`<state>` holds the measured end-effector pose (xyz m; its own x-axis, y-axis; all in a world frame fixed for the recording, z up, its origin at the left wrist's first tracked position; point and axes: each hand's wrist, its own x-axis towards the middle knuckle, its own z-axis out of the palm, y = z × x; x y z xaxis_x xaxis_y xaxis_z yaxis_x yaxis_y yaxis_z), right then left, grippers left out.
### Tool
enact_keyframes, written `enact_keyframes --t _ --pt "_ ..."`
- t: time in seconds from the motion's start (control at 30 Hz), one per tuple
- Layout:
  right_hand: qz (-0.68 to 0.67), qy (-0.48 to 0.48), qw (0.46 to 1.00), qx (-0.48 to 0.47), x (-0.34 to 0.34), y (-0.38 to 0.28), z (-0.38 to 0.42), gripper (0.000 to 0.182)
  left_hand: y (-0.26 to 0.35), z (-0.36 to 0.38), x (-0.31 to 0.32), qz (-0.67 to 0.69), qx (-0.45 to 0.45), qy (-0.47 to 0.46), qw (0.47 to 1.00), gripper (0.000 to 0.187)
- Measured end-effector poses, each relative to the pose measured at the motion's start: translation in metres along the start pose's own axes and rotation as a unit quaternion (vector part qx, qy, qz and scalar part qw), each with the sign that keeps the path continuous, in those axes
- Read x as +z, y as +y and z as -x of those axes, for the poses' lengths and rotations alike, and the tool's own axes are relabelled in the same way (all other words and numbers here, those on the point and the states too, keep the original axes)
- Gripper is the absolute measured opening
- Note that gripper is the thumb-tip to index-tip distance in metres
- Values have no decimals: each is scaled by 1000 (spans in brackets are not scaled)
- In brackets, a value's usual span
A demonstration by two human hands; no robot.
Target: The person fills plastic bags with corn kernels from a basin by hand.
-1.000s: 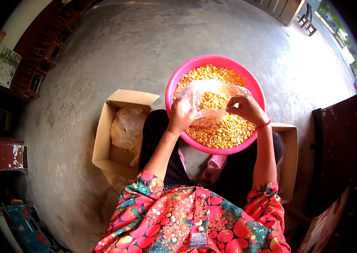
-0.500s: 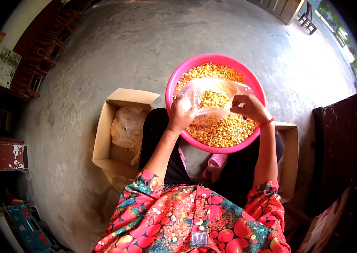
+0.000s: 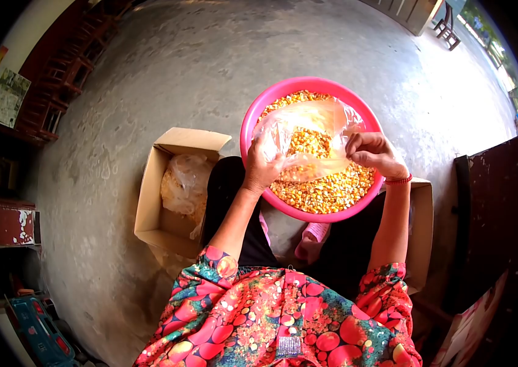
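A pink basin full of yellow corn kernels sits in front of my knees. Over the kernels a clear plastic bag is spread, its mouth held wide so that corn shows through the gap. At the bag's left side, my left hand is closed on the plastic. My right hand, a red bracelet at its wrist, pinches the bag's right edge between thumb and fingers above the basin's right rim.
To the left stands an open cardboard box with a filled plastic bag inside. A second cardboard box is partly hidden by my right leg. Dark furniture stands at the right. Wooden chairs line the left wall.
My right hand has moved a little to the right and slightly down. The plastic bag is stretched wider toward the basin's right side. My left hand has barely moved.
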<state>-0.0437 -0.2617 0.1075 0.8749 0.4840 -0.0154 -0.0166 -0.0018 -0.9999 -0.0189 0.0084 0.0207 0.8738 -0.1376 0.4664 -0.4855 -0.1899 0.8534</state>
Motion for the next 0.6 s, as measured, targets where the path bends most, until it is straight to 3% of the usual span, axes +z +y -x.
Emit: enact_keyframes --t 0.03,0.07,0.1,0.17,0.2,0.23,0.33,0.37,0.43,0.5,0.53,0.6 --pt "-26 15 1000 -1 0 -4 1 12 3 -1 -1 -4 1 0 1000 58" --pt "-18 97 993 -58 2 1 -2 11 5 -2 -1 -8 3 0 1000 59" --pt "-18 97 993 -58 -1 7 -4 11 6 -2 -2 -8 3 0 1000 59" --pt "-121 334 931 -88 -15 20 -9 12 8 -2 -3 -12 3 -25 1000 61" --pt "-125 378 913 -89 -20 24 -7 13 8 -2 -3 -12 3 -24 1000 61" --pt "-125 377 913 -89 -26 30 -7 13 7 -1 -4 -17 8 -22 1000 61" --pt "114 391 912 38 -37 56 -9 13 9 -1 -4 -24 13 -14 1000 60" --pt "275 360 891 -23 -57 99 -15 17 10 -1 -4 -27 14 -7 1000 59" --pt "422 318 848 39 -44 113 -21 22 5 0 -2 -25 14 0 1000 59" --pt "514 260 801 163 -22 103 -27 30 0 2 -2 -23 13 8 1000 59" --pt "476 265 812 208 -20 116 -30 38 -1 2 -2 -19 9 6 1000 59" --pt "499 238 805 216 -5 118 -30 42 0 1 -2 -14 7 5 1000 59"
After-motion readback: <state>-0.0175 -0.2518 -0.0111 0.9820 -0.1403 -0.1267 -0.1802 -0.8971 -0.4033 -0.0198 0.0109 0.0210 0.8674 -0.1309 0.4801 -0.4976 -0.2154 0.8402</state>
